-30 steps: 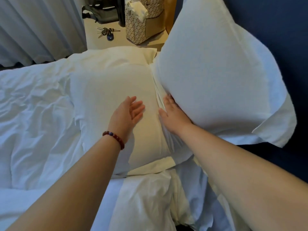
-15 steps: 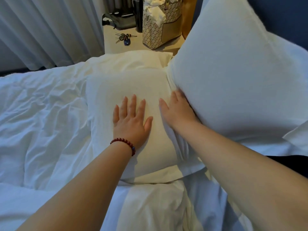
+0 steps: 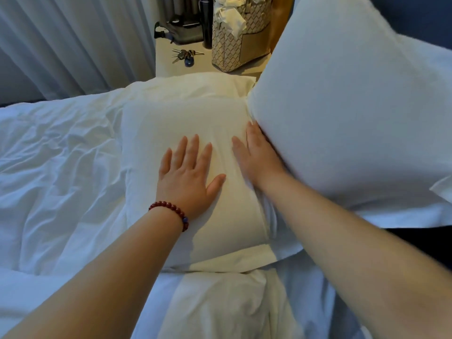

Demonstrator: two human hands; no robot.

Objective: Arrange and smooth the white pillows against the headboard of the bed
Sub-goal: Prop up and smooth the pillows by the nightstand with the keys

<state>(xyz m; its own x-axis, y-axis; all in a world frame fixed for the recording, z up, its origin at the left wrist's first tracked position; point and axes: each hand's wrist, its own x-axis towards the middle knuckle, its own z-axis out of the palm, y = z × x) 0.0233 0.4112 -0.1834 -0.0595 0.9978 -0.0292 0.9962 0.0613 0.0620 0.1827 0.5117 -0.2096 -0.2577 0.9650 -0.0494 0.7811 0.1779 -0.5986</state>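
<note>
A white pillow (image 3: 171,123) lies flat on the bed in the middle of the view. My left hand (image 3: 187,173), with a red bead bracelet on the wrist, rests palm down on it, fingers spread. A second, larger white pillow (image 3: 342,106) stands tilted at the right against the dark blue headboard (image 3: 415,18). My right hand (image 3: 259,155) lies flat in the gap between the two pillows, its outer edge pressed against the larger pillow's lower face, some fingers hidden under it.
A crumpled white duvet (image 3: 61,167) covers the bed at the left. Beyond the pillows a bedside table (image 3: 166,64) carries keys (image 3: 186,56), a patterned bag (image 3: 239,40) and a dark item. A grey curtain (image 3: 73,40) hangs at the upper left.
My left hand dropped from hovering to flat on the lying pillow, fingers spread. The right hand stayed at the tilted pillow's base. The view shifted left and closer.
</note>
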